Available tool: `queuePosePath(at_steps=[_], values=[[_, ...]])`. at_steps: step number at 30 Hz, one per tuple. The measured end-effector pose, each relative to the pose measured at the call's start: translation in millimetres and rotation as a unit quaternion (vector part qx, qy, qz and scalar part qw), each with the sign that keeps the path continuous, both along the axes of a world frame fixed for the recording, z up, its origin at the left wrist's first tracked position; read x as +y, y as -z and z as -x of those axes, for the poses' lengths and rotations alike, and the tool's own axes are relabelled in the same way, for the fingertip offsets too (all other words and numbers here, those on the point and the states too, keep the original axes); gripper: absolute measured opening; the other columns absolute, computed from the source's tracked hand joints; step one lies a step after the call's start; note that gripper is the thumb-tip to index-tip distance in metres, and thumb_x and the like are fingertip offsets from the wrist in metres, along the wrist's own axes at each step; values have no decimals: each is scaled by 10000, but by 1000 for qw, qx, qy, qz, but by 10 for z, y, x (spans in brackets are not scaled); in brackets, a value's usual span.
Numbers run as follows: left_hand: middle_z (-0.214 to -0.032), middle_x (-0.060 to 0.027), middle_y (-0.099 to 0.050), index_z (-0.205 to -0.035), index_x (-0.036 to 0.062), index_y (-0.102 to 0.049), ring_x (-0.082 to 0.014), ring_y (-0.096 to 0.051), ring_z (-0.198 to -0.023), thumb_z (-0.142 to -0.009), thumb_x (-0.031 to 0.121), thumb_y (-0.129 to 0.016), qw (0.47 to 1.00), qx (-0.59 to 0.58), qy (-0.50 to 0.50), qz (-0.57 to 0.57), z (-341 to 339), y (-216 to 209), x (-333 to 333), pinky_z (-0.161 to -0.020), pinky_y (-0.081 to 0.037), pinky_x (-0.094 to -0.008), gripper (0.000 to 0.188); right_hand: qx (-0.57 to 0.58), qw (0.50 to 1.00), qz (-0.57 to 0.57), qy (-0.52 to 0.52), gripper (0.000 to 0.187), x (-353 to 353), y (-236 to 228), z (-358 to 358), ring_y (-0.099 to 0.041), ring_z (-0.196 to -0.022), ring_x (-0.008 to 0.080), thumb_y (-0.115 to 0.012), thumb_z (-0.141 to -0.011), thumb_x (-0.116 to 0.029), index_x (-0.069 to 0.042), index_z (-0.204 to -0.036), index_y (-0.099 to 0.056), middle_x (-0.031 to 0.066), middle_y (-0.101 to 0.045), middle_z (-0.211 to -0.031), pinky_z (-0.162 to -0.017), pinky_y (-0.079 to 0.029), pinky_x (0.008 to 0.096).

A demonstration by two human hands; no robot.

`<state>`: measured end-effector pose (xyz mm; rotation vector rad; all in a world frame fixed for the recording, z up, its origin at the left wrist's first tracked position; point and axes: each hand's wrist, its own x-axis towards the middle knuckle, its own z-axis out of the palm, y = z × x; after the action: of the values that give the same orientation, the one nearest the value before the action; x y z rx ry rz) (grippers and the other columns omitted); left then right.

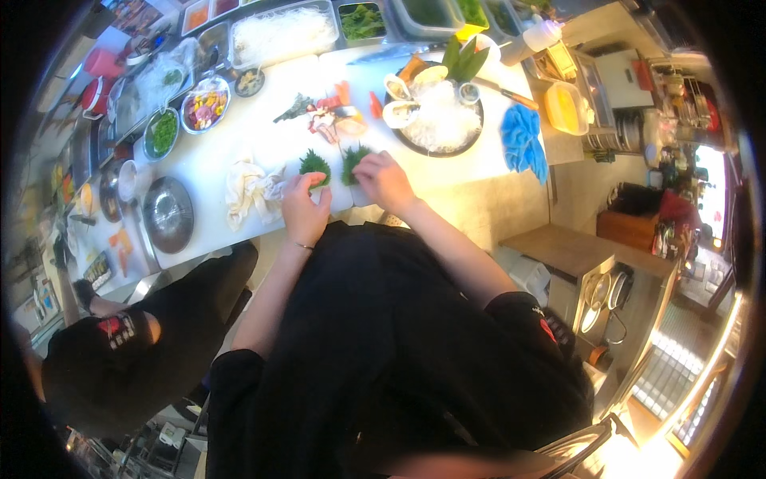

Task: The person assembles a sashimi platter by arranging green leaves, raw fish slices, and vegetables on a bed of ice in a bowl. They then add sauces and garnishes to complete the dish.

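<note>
Had the left hand at the lower edge of the left leaf, green and jagged, with its fingers narrowly spaced. Had the right hand at the right edge of the right leaf, with its fingers bunched close together. Could not tell a firm pinch from a light touch at either leaf. Saw both leaves side by side, slightly apart, over the near part of the white worktop. Noted sliced fish just beyond, in red, pink and dark strips. Saw a crumpled white cloth to the left of the left hand, and a dark round plate beyond the right hand, heaped with white shreds. Spotted a blue cloth farther right, near a knife, and colourful cubes in a bowl up to the left.
</note>
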<state>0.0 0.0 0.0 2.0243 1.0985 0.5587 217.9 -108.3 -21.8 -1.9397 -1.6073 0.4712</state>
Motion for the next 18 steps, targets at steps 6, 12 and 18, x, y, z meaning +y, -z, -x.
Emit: queuePosePath(at_steps=[6,12,18], values=[[-921,-76,-694,-1070,124,-792,-306,-693,-950,-913,224,-860,994,78,10,-69,-301,21,-104,-816,-536,-455,198,135,983,-43,117,316,-143,-175,-78,-709,-1109,363,-791,-913,-12,-95,-1217,-808,89,-773,-1233,-952,-603,475],[-1019,-56,-706,-1025,196,-756,-316,-666,-1103,-871,234,-839,981,190,-8,-45,-136,-8,-11,-975,-473,-521,179,20,997,-72,27,244,-126,-113,-158,-722,-1091,343,-814,-935,-27,-71,-1175,-826,99,-782,-1184,-916,-614,444],[-1057,-24,-703,-1091,198,-770,-312,-650,-1131,-855,205,-852,989,61,-10,-131,-273,-154,-179,-967,-464,-504,250,168,961,-89,201,182,-480,-196,-197,-718,-1108,328,-843,-945,-124,-84,-1123,-848,98,-783,-1126,-973,-588,433]])
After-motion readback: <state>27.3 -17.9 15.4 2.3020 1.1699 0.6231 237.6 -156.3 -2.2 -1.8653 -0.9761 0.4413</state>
